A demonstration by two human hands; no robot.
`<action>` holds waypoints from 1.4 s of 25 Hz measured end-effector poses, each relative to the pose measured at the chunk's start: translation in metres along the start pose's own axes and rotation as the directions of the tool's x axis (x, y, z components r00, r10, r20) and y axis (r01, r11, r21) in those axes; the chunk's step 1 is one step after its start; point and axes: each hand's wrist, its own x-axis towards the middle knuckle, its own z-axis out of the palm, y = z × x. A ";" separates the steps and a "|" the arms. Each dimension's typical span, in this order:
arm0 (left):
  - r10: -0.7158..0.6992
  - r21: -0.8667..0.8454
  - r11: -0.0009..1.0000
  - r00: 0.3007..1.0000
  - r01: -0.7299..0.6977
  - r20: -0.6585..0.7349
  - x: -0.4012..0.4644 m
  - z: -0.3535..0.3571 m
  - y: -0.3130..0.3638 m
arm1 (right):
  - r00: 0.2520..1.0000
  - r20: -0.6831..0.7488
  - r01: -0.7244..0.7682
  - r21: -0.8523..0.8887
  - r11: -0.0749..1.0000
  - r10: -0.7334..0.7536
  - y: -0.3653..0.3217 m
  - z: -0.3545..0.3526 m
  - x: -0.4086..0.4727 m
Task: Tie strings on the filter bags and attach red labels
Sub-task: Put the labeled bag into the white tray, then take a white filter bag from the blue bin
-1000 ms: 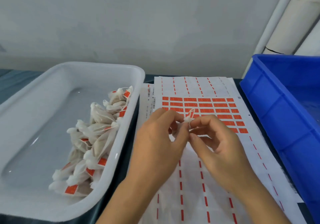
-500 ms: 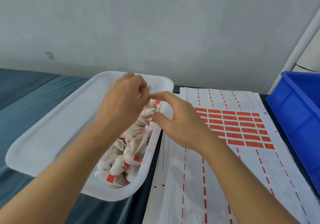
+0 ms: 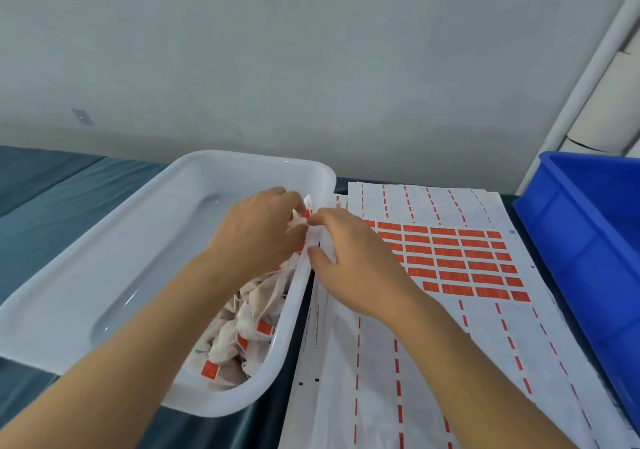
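Over right rim of white tray [image 3: 145,240], we see small filter bag [image 3: 300,221] with red label [image 3: 306,213], pinched between both hands. Left hand [image 3: 258,237] curled over tray, fingertips gripping bag; right hand [image 3: 349,261] pinches it from right, wrist above label sheet [image 3: 450,258]. Pile of labelled filter bags [image 3: 242,330] lies below left forearm. Blue crate [image 3: 588,240] far right, teal cloth [image 3: 52,185] under tray.

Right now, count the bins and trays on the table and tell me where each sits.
2. The white tray sits on the left, holding finished filter bags; the blue bin stands at the right edge, partly out of frame. Others may lie out of view.
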 end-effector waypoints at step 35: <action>0.366 -0.248 0.918 0.903 -0.311 0.224 -0.079 0.114 0.230 | 0.542 0.055 -0.562 -0.719 0.410 0.839 0.095 -0.270 -0.176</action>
